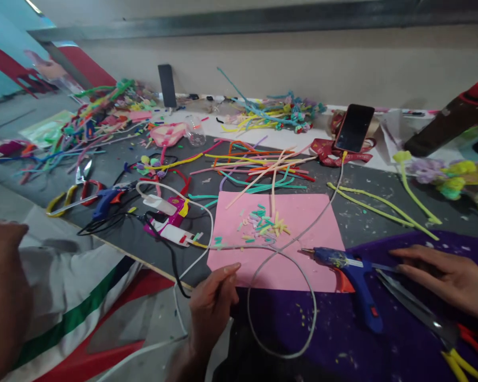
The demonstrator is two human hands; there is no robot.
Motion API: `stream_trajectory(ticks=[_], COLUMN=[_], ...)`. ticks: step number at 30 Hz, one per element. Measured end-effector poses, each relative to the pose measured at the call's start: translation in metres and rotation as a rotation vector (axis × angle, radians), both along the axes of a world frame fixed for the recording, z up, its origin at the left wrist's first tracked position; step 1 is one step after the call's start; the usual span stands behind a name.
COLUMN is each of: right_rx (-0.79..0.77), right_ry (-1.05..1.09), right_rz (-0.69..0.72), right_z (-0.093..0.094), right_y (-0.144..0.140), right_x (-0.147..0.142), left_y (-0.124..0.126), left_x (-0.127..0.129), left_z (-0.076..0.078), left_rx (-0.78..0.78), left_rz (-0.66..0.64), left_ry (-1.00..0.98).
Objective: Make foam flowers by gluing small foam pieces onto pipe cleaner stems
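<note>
My left hand (pixel 215 302) is closed in a pinch near the lower left corner of a pink sheet (pixel 318 212); whatever its fingertips hold, if anything, is too small to make out. A blue glue gun (pixel 338 260) lies on its side across the sheet's right edge and a purple cloth (pixel 342 339). At the glue gun's rear, a glue stick (pixel 384 267) sticks out, with my right hand's (pixel 442 276) thumb and finger closed on its end. Below that hand lie scissors (pixel 426 313) with red and yellow handles. Short pipe-cleaner pieces (pixel 263 223) are heaped on the sheet.
A white cable (pixel 314 307) loops over the sheet. Long pipe cleaners (pixel 263 164), a phone (pixel 354 127) and a dark bottle (pixel 442 124) stand or lie behind. Left are another glue gun (pixel 107 201), scissors (pixel 79 185), a power strip (pixel 167 217) and another person's arm (pixel 3 292).
</note>
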State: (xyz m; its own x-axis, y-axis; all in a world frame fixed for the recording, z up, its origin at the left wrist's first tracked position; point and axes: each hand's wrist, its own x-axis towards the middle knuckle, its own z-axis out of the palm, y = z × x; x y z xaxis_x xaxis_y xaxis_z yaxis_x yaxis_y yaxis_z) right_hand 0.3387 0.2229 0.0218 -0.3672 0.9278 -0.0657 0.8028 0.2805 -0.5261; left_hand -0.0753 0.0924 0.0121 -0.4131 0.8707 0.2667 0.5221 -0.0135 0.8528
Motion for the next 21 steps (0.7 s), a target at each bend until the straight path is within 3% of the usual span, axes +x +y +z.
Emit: stream_trajectory(ticks=[4, 7, 10, 14, 17, 21], right_rx=[-0.037, -0.016, 0.085, 0.234, 0.344, 0.388], right_ry=[-0.002, 0.004, -0.016, -0.038, -0.013, -0.05], right_rz=[0.068, 0.138, 0.167, 0.133, 0.12, 0.223], right_z=[0.005, 0.012, 0.016, 0.015, 0.009, -0.001], right_y=[0.006, 0.01, 0.005, -0.013, -0.024, -0.027], right_x=[-0.002, -0.008, -0.012, -0.007, -0.001, 0.006], left_y=[0.003, 0.01, 0.017, 0.024, 0.027, 0.024], left_x=[0.0, 0.0, 0.002, 0.008, 0.011, 0.011], left_z=[0.002, 0.003, 0.005, 0.006, 0.005, 0.002], left_rx=[-0.068, 0.03, 0.136, 0.143, 0.164, 0.163], left_rz=[-0.084, -0.067, -0.082, -0.032, -0.005, 0.004], left_ry=[-0.015, 0.089, 0.266, 0.448, 0.487, 0.454])
